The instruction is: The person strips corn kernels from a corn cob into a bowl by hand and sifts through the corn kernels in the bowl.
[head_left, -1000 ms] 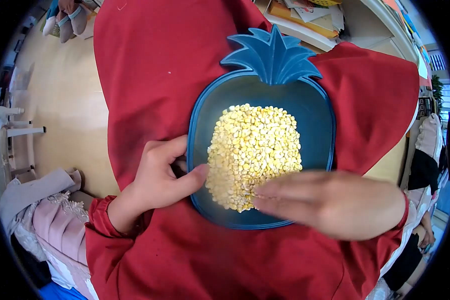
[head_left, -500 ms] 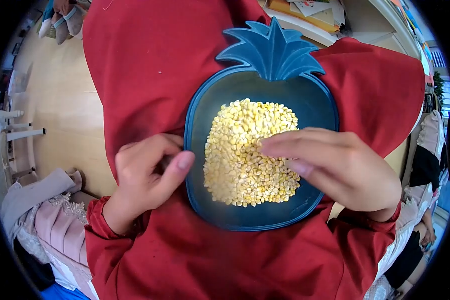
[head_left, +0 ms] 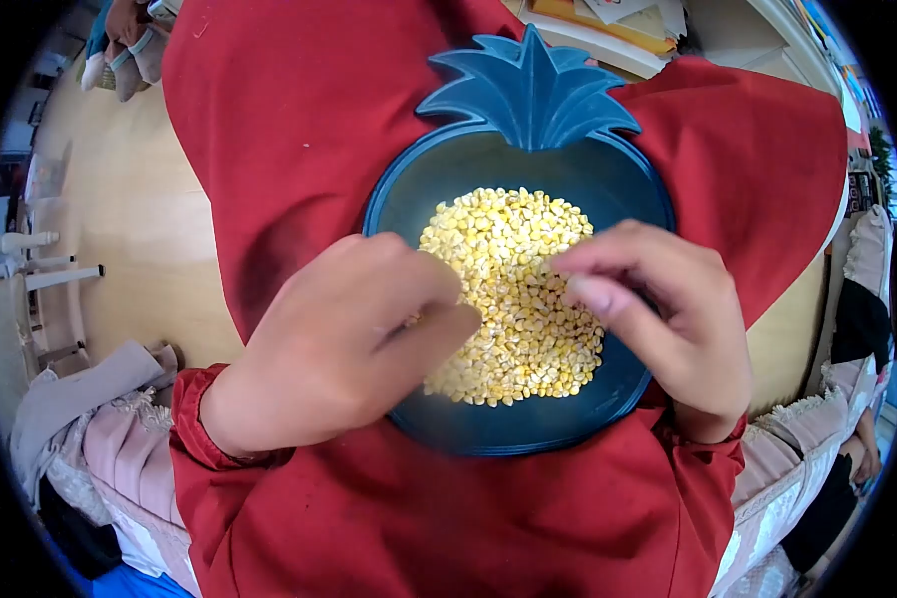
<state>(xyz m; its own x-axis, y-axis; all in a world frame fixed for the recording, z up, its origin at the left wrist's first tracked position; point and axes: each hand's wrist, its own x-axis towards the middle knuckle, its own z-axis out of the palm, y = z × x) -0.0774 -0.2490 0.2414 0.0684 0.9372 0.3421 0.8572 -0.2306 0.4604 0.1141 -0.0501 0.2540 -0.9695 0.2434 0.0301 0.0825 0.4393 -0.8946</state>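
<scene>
- Tray (head_left: 468, 427): blue, pineapple-shaped, resting on the red garment (head_left: 269, 149) over the person's lap, leaf-shaped end (head_left: 530, 95) pointing away from the body
- Corn kernels (head_left: 518, 309): yellow, spread in a heap on the tray floor, with bare floor showing above and below
- Left hand (head_left: 354, 334): back of hand uppermost, fingers curled, thumb close to them; positioned over the left rim and the left edge of the heap; blurred, so whether a kernel is held cannot be told
- Right hand (head_left: 673, 309): thumb and forefinger set narrow, tips over the right part of the heap; whether a kernel is gripped cannot be told
- Change from the previous frame: left hand moved inward from beside the left rim and now covers part of the heap; right fingertips shifted toward the right side of the heap, thumb nearer the forefinger; tray remains on the lap
- Markings: papers (head_left: 613, 10) on the shelf (head_left: 608, 55) beyond the lap, any print too small to read
</scene>
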